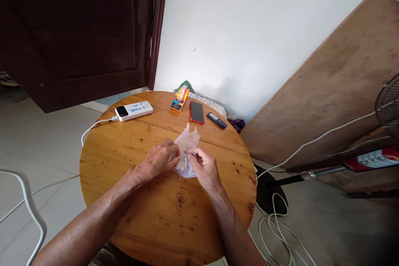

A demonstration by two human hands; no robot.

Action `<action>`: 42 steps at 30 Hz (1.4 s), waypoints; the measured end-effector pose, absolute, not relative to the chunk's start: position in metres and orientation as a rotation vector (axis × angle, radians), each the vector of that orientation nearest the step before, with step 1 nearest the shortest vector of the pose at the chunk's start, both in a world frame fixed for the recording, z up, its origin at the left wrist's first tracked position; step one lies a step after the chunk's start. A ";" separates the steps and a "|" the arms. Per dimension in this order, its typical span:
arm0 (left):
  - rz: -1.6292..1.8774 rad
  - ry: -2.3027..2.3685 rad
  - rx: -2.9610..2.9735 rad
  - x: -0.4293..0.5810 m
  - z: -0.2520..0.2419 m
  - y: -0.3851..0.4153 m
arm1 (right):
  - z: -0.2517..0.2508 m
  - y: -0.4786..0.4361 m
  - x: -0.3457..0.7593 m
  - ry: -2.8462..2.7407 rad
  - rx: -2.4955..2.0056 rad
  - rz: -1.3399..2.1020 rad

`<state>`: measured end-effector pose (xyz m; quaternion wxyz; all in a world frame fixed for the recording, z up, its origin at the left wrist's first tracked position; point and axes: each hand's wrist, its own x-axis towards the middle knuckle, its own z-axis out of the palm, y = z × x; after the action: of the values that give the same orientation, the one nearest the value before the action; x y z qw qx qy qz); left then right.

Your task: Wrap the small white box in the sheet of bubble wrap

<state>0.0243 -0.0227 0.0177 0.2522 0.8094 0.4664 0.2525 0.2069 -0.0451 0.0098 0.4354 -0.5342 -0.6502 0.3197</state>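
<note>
1. Two bare hands are at work over a round wooden table [146,212], and between them sits the star of the moment: a small plastic bag [185,142].
2. What a crumpled little thing it is! Thin, see-through and whitish, with a faint lilac cast towards the near end, where creases catch the light in bright flecks.
3. Look at the far end: two ragged points stand out with a notch between them, while the near edge rounds off on the wood.
4. Its middle shows a warmer, beige tone; whether that is something inside or the wood showing through, one cannot tell.
5. On the right, the right hand [205,169] has thumb and forefinger together, pinched on the plastic around the bag's middle.
6. Over on the left, the left hand [162,158] comes in with fingers curled at the bag's left edge; whether they are clamped on it, the view does not settle.
7. Beyond the bag, a phone [196,112] with a red edge lies screen up, a dark blue handset [217,120] beside it and an orange tape dispenser [180,100] to its left.
8. Farther left, a white power bank [135,110] lies near the rim, a white cable [96,124] plugged in.
</note>
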 end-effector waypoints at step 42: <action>0.620 1.406 2.212 0.037 0.017 -0.034 | 0.025 -0.050 0.209 -1.444 -1.339 0.976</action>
<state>0.0366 -0.0338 0.0173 0.2223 0.8007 0.5090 0.2244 0.2092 -0.0495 0.0245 0.4545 -0.5427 -0.5852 0.3955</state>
